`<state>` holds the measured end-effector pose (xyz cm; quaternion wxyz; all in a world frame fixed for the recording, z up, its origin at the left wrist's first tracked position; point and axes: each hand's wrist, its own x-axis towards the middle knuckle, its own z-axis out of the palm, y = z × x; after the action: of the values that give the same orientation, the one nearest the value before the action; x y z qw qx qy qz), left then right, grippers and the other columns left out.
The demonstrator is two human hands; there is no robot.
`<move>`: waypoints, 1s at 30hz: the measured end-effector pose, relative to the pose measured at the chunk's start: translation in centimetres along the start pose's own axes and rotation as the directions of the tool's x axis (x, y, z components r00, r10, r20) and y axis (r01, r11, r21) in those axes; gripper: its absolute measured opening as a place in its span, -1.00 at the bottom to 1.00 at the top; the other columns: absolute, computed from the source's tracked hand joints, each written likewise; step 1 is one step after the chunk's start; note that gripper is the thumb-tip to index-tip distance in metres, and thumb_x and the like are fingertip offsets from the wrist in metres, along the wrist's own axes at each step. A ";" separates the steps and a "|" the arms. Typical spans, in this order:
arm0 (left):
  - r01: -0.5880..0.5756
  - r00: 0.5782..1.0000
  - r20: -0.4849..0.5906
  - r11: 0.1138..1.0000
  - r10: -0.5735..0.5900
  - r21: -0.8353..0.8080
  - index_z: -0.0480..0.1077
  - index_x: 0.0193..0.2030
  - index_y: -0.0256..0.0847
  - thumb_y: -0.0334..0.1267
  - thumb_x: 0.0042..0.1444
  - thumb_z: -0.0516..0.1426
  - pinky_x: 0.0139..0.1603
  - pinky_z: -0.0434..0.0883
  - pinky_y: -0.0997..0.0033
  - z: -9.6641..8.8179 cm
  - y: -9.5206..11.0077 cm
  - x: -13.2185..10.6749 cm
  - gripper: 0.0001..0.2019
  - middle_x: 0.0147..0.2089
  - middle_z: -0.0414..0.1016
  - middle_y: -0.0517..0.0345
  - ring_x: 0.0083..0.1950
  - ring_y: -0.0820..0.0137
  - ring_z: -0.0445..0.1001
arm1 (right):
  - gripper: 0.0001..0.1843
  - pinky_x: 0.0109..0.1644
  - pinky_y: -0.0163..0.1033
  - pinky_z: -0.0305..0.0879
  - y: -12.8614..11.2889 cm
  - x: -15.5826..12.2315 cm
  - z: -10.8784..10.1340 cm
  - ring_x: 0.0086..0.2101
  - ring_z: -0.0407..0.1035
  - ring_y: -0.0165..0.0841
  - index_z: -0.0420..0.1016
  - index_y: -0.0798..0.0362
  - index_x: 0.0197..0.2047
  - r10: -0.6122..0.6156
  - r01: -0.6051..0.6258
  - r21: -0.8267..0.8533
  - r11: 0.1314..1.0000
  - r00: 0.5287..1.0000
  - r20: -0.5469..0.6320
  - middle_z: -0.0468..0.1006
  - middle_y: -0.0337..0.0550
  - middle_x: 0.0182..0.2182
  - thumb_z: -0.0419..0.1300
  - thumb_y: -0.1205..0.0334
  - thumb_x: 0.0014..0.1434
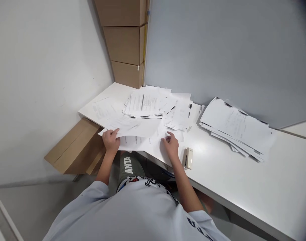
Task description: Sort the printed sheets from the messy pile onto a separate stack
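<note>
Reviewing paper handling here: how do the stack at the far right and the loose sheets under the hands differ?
The stack at the far right lies as one fanned heap, its sheets roughly aligned; the loose sheets spread across the desk at mixed angles. The stack sits apart from both hands; the loose sheets lie under the left hand and right hand. Both are white printed paper on the white desk.

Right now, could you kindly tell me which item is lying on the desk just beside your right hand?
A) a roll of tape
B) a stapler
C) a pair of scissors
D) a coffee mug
B. The stapler lies on the white desk just beside the right hand, close to the desk's front edge.
</note>
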<state>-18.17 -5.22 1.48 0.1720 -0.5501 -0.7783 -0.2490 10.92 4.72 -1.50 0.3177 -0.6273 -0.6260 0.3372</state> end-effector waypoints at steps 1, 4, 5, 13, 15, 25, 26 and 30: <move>0.070 0.995 -0.074 0.998 -0.070 -0.007 0.57 -0.03 -0.25 -0.44 0.12 0.02 -0.01 0.30 0.13 0.0 -0.2 -0.4 -0.63 -0.23 0.31 -0.08 -0.13 0.15 0.33 | -0.33 0.06 0.12 0.27 -0.4 0.6 -0.3 -0.17 0.38 -0.10 0.29 0.08 0.22 0.035 -0.041 0.091 0.995 0.997 0.063 0.49 -0.05 -0.23 0.11 0.09 0.02; 0.167 0.961 -0.212 0.984 -0.176 -0.063 0.57 -0.06 -0.28 -0.40 0.13 0.02 0.03 0.30 0.10 0.0 -0.9 -1.7 -0.66 -0.25 0.24 -0.04 -0.15 0.17 0.31 | -0.32 -0.12 -0.07 0.34 -1.5 1.9 -1.0 -0.34 0.36 -0.24 0.27 0.06 0.22 -0.033 -0.052 0.288 0.956 0.959 0.280 0.44 -0.21 -0.37 0.11 0.11 0.00; 0.180 0.949 -0.248 0.980 -0.197 -0.089 0.57 -0.07 -0.27 -0.38 0.15 0.01 0.03 0.31 0.10 -0.1 -1.0 -1.9 -0.66 -0.24 0.23 -0.03 -0.15 0.18 0.30 | -0.33 -0.15 -0.10 0.34 -1.8 2.0 -1.0 -0.35 0.35 -0.26 0.28 0.05 0.22 -0.073 -0.025 0.291 0.956 0.944 0.320 0.43 -0.22 -0.37 0.11 0.12 0.01; 0.295 0.802 -0.429 0.901 -0.414 -0.318 0.56 -0.13 -0.27 -0.13 0.25 0.04 0.02 0.33 0.21 -1.4 -2.2 -3.1 -0.67 -0.25 0.23 0.04 -0.15 0.27 0.30 | -0.24 -0.03 -0.05 0.31 -3.3 1.4 0.8 -0.13 0.38 -0.12 0.23 0.10 0.28 0.001 0.001 -0.011 1.000 0.984 0.176 0.44 0.04 -0.09 0.17 0.05 0.01; 0.279 0.826 -0.400 0.905 -0.397 -0.321 0.57 -0.16 -0.28 -0.14 0.23 0.04 0.01 0.31 0.20 -1.1 -2.3 -3.4 -0.67 -0.26 0.23 0.04 -0.17 0.27 0.29 | -0.26 -0.12 -0.10 0.32 -3.5 1.2 1.4 -0.25 0.38 -0.19 0.23 0.08 0.28 0.032 -0.047 0.062 0.997 0.973 0.230 0.45 -0.12 -0.26 0.14 0.07 0.02; 0.129 0.864 -0.445 0.957 -0.237 -0.258 0.60 -0.17 -0.25 -0.02 0.22 0.04 -0.03 0.32 0.20 -2.0 -2.0 -2.7 -0.60 -0.26 0.19 0.02 -0.17 0.25 0.29 | -0.52 -0.08 -0.22 0.28 -8.0 10.0 -1.1 -0.25 0.32 -0.38 0.50 0.08 0.06 -0.220 0.244 0.400 0.884 0.970 -0.107 0.47 -0.06 -0.01 0.12 0.20 0.05; 0.109 0.867 -0.449 0.960 -0.219 -0.258 0.61 -0.18 -0.24 0.03 0.22 0.05 -0.04 0.32 0.20 -2.2 -1.9 -2.9 -0.58 -0.27 0.19 0.01 -0.17 0.24 0.29 | -0.52 -0.04 -0.22 0.27 -8.1 11.6 -1.5 -0.21 0.32 -0.39 0.50 0.13 0.06 -0.162 0.212 0.404 0.890 0.974 -0.156 0.45 -0.02 0.04 0.09 0.22 0.07; -0.059 0.887 -0.457 0.967 -0.064 -0.249 0.62 -0.16 -0.17 0.03 0.23 0.09 -0.10 0.34 0.23 -2.2 -0.7 -5.4 -0.62 -0.32 0.21 0.05 -0.21 0.27 0.33 | -0.47 0.07 -0.24 0.21 -7.6 15.5 -3.3 -0.04 0.30 -0.38 0.42 0.30 0.14 -0.048 0.108 0.403 0.909 0.987 -0.156 0.36 0.17 0.17 0.02 0.23 0.16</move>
<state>-17.00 -10.83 0.27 0.2793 -0.4917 -0.6770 -0.4710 9.06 20.40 6.23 0.4993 -0.5435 -0.5416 0.4024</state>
